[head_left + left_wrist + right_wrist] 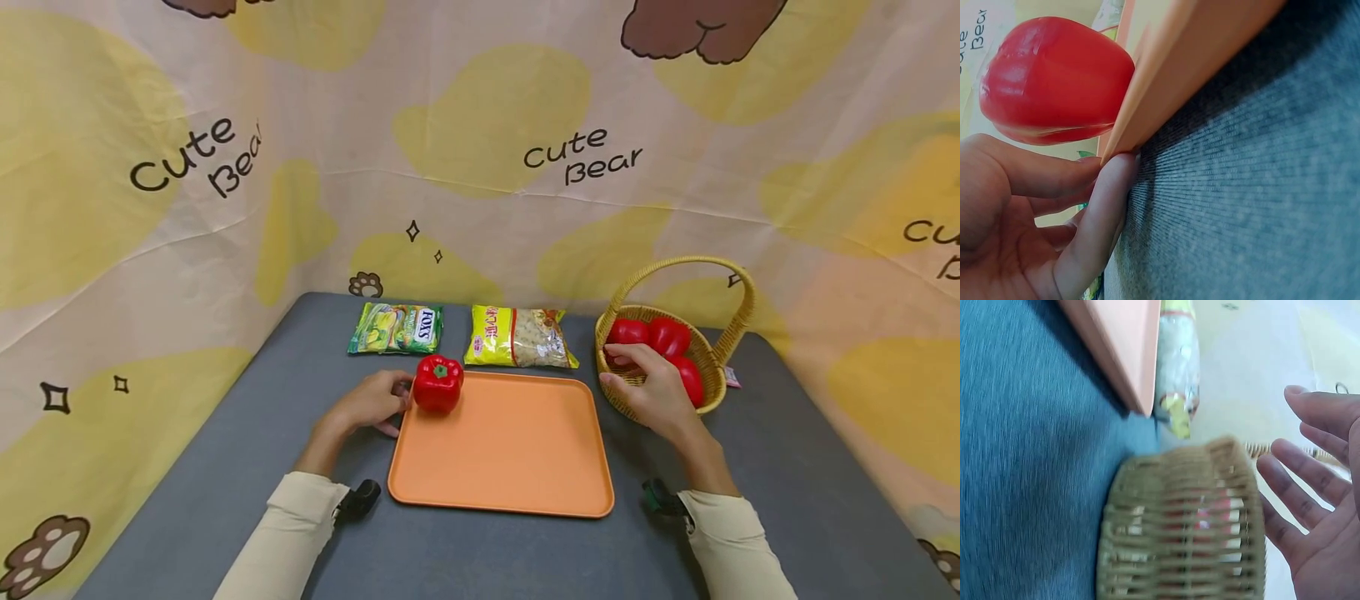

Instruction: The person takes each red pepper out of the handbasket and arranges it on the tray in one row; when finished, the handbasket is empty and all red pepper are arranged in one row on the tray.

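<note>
An orange tray [510, 454] lies on the table with a red bell pepper [438, 390] standing in its far left corner. My left hand [375, 400] pinches the tray's left rim beside that pepper; the left wrist view shows thumb [1100, 212] and fingers meeting on the edge. To the right, a yellow wicker basket [617, 403] with a tall handle holds three red peppers [670, 337]. Over the basket's near left side hovers my right hand [658, 392], fingers spread and slightly bent. In the right wrist view, nothing is between the fingers [1300, 478].
Behind the tray lie a green FOX'S packet [396, 328] and a yellow snack bag [521, 337]. A small pinkish packet [732, 377] shows at the basket's right. Printed cloth [480, 167] hangs behind the grey table [480, 554].
</note>
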Demonstrator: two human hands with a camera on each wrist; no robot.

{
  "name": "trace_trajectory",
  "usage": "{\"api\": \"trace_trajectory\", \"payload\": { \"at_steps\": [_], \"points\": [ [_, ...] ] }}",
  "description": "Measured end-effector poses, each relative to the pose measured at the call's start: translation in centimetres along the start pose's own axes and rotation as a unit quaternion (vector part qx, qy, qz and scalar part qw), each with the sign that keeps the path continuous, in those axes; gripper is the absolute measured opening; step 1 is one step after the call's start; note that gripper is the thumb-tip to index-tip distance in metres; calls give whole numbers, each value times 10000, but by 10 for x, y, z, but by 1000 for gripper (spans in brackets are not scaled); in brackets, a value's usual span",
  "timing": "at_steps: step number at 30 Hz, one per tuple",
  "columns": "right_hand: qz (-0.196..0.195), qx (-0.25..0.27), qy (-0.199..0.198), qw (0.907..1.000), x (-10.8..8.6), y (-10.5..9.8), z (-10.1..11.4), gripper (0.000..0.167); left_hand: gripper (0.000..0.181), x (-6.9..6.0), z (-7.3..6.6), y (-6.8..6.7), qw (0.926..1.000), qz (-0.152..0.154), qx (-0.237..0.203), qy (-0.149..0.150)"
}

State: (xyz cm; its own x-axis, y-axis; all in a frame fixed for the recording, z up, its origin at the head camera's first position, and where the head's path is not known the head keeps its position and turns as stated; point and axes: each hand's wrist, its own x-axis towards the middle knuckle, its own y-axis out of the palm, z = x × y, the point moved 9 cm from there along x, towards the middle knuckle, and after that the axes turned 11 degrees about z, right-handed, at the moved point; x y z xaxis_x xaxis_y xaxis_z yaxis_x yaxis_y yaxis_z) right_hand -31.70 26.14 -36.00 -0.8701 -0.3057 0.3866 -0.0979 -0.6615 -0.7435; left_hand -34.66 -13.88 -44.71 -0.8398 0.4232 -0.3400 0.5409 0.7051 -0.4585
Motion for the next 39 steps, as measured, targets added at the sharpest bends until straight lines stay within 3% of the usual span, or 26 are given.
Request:
{"api": "trace_trajectory", "payload": {
  "at_steps": [8,20,39],
  "points": [
    [-287,-296,310,9987,-9,-19,-24,45,50,-1,0,0,10000,24,-12,-6],
    [-497,-264,619,9965,-20,-37,-45,45,49,-1,-1,0,10000,46,-13,28],
    [-232,-502,1025,9932,-23,-39,-61,49,51,-3,-1,0,10000,61,-30,69]
  ]
}}
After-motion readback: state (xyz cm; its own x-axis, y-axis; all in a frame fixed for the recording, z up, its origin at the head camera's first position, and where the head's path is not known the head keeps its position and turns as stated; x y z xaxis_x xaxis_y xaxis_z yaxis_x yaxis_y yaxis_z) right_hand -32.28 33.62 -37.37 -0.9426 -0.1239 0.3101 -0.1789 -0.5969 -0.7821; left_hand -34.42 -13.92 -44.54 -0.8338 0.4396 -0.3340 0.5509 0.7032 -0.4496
